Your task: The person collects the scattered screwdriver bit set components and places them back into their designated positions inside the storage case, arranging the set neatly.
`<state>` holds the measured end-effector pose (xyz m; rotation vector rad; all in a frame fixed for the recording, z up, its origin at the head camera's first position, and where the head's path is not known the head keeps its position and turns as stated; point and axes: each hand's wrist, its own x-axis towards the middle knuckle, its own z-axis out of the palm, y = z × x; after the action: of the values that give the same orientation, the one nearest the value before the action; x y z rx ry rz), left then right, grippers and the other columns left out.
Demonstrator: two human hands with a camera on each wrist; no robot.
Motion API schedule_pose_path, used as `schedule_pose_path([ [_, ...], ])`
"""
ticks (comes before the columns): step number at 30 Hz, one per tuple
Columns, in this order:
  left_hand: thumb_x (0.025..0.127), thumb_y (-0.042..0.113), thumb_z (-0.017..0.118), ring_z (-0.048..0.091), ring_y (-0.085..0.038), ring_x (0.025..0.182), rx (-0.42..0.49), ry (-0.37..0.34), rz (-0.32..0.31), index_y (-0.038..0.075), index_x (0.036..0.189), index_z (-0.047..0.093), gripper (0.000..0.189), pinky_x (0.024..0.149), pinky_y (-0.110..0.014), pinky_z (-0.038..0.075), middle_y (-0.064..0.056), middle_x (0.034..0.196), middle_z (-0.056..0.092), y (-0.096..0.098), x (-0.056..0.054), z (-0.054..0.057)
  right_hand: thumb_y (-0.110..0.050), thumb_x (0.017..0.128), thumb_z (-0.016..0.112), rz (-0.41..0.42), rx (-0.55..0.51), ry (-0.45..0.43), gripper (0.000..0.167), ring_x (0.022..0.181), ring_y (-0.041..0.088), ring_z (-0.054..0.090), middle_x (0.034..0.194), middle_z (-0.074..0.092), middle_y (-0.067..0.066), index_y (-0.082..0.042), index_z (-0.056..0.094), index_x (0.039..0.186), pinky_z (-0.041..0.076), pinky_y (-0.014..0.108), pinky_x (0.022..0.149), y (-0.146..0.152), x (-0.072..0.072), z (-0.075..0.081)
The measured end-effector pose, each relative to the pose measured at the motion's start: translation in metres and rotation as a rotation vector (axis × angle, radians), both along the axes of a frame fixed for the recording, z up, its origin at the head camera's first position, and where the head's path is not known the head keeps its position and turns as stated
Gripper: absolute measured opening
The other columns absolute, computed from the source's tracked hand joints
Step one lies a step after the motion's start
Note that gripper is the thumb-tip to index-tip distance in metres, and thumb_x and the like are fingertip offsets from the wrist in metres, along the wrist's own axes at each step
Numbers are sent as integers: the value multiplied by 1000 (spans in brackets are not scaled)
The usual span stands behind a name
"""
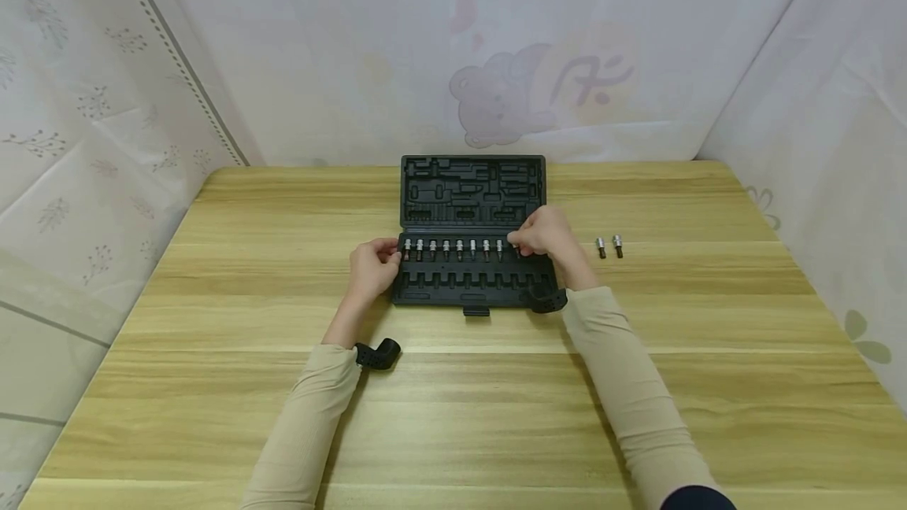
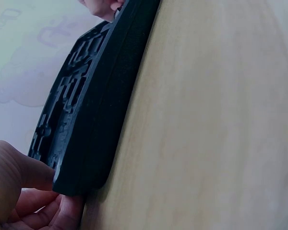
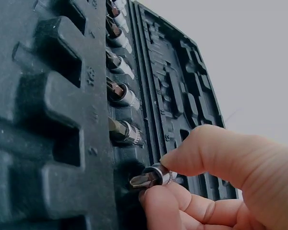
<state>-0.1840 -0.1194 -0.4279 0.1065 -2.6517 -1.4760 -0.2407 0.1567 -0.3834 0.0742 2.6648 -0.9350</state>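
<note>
An open black plastic socket case (image 1: pixel 475 307) lies on the table. Along its upper row sit several silver bit sockets (image 1: pixel 460 245), side by side in their slots. My right hand (image 1: pixel 544 231) pinches one bit socket (image 3: pixel 158 175) between thumb and fingers, at the right end of that row. In the right wrist view its cross-shaped tip points toward the slot beside it. At the case's left edge, my left hand (image 1: pixel 373 266) grips the corner, thumb against the rim and fingers curled at the side, as the left wrist view shows.
Two more bit sockets, one (image 1: pixel 601 247) and another (image 1: pixel 618 245), stand out on the wooden table (image 1: pixel 468 415) right of the case. The raised lid (image 1: pixel 473 191) leans back near the table's far edge, before a patterned curtain (image 1: pixel 319 53).
</note>
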Motion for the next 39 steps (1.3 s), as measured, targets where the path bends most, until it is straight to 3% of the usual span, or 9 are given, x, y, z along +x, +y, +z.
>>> schedule_pose_path([
  [4,86,0,59,62,-28,82,1,1,4,-8,106,66,23,73,-36,50,-20,93,66,0,0,0,-17,82,66,5,47,4,27,52,17,62,51,61,5,-3,65,59,45,27,54,-6,2,3],
  [7,87,0,58,62,-28,81,3,2,2,-8,107,66,23,72,-36,50,-20,92,66,0,0,0,-17,83,67,-2,63,-28,25,53,16,64,53,61,5,-2,66,62,47,28,55,-8,1,6],
  [14,87,0,58,62,-27,81,6,-3,-1,-8,107,65,22,71,-34,49,-19,92,65,1,-1,-1,-8,85,66,-9,-41,-201,18,47,12,60,54,61,5,0,64,69,47,25,48,-4,-11,10],
  [18,87,0,58,61,-27,81,3,-12,1,-7,107,66,23,71,-33,49,-19,93,65,1,-1,-1,-7,88,63,-12,-87,-309,13,49,11,60,57,61,5,5,65,85,45,23,48,0,-19,10],
  [21,87,0,58,62,-28,82,5,-10,3,-7,107,66,23,71,-33,49,-19,93,65,1,-2,-1,-8,89,62,10,-79,-370,26,49,11,60,58,61,5,11,58,107,45,23,48,2,-24,12],
  [24,87,-1,58,62,-28,82,5,-6,3,-8,107,65,22,71,-34,50,-20,93,65,1,-1,-1,-12,90,62,44,-26,-429,39,48,9,59,60,60,5,12,51,119,43,22,47,2,-31,14],
  [29,87,-1,58,62,-28,82,6,-10,3,-8,107,66,22,71,-34,50,-20,93,65,0,0,0,-16,89,64,57,82,-517,49,49,8,57,63,59,3,6,44,128,42,21,47,-4,-42,18],
  [33,87,0,59,62,-28,82,9,-6,5,-7,107,66,22,71,-33,49,-19,92,65,0,0,0,-16,88,65,52,137,-553,68,50,7,57,64,60,3,4,26,140,42,19,48,-9,-48,21],
  [39,87,0,59,60,-26,81,8,-14,1,-7,107,66,23,70,-32,49,-18,92,65,0,0,0,-17,88,66,47,207,-593,67,50,6,54,62,59,2,6,30,140,41,17,48,-14,-51,25],
])
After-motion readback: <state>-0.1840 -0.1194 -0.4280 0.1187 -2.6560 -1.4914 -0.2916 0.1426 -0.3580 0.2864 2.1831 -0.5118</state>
